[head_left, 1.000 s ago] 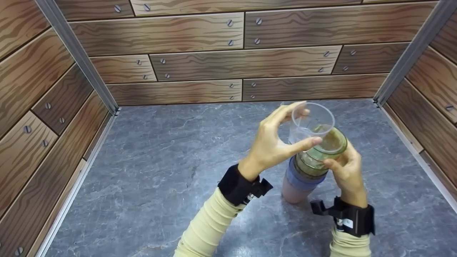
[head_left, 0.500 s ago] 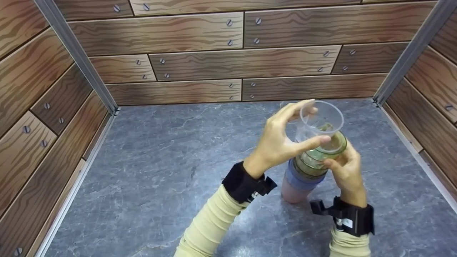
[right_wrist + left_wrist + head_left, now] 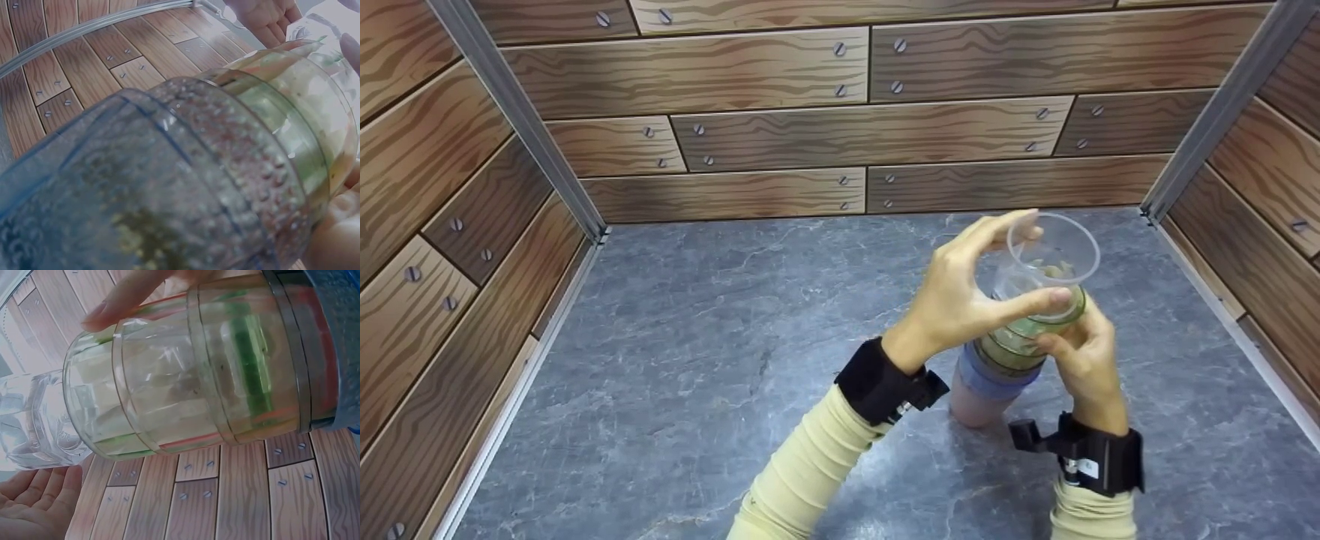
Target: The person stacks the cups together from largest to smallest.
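Observation:
My left hand (image 3: 960,292) holds a clear cup (image 3: 1020,262) by its side, thumb in front and fingers behind. The cup tilts, and its base overlaps the mouth of a stack of nested cups in the head view. Green-tinted glassy cups (image 3: 1020,337) form the top of that stack, with a blue cup (image 3: 997,375) below and a pinkish cup (image 3: 975,409) at the bottom on the table. Curled round the upper green cups is my right hand (image 3: 1084,356). In the left wrist view the clear cup (image 3: 39,419) meets the topmost green rim; bumpy textured cups (image 3: 242,135) fill the right wrist view.
A grey marbled tabletop (image 3: 697,337) lies under everything. Wood-patterned panels (image 3: 780,139) wall the back and both sides, with metal corner posts (image 3: 529,127) between them. Black camera straps (image 3: 877,382) sit on both wrists.
My left hand has carried the clear cup to the right, so it now overlaps more of the stack's mouth. The right hand and the stack stay almost where they were.

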